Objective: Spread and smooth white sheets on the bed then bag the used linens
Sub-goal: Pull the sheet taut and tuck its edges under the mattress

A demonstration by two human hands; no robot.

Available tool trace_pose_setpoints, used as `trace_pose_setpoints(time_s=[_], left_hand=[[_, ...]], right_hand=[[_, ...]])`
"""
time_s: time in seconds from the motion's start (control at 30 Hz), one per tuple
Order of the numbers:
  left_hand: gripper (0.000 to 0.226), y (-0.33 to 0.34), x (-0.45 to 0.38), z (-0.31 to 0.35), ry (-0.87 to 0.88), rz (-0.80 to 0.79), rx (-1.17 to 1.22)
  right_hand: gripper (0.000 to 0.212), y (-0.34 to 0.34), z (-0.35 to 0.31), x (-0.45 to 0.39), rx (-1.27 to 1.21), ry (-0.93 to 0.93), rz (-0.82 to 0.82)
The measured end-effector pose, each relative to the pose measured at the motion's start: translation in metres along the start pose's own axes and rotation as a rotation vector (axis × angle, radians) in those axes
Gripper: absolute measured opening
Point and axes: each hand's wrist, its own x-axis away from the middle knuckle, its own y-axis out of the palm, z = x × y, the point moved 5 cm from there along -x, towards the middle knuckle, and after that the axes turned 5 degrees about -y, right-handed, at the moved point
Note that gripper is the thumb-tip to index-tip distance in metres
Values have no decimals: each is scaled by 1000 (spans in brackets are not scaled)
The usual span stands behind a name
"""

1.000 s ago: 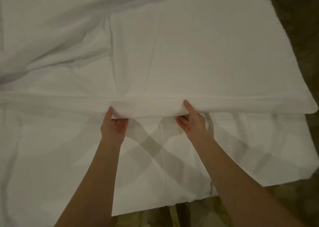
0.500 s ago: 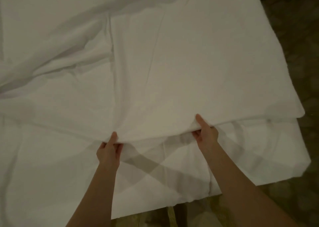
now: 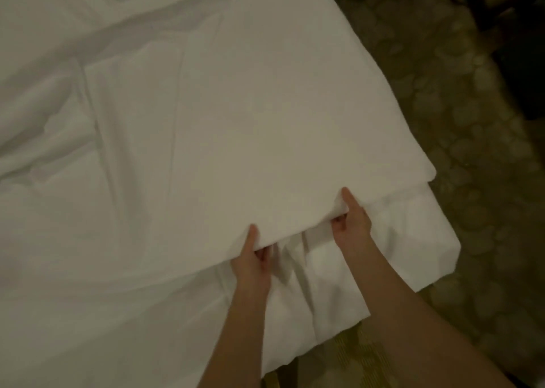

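Hands (image 3: 250, 265) (image 3: 351, 225) on sheet edge (image 3: 298, 228)

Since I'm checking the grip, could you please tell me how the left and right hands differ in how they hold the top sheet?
The left hand grips the top sheet nearer the person and further left; the right hand grips it further up the bed, nearer the corner. The left thumb points straight up the bed, while the right thumb slants up and to the left. Both pinch the same folded edge, thumb on top and fingers curled beneath, above the lower sheet.

Left hand (image 3: 250, 262), right hand (image 3: 351, 225) (both pinching)
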Motion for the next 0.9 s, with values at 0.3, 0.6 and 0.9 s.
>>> trace_pose_setpoints(time_s=[0.3,0.6,0.9], left_hand=[[21,57,6,-67,31,-21,-76],[20,46,3,-70,41,2,-259],[10,21,-2,-31,46,19,-124]], right_hand=[[25,-13,-103,-55,-19,-153,-7],[30,-44,-104,-84,-89,0,29],[47,-32,-92,-73,-185,-51,45]])
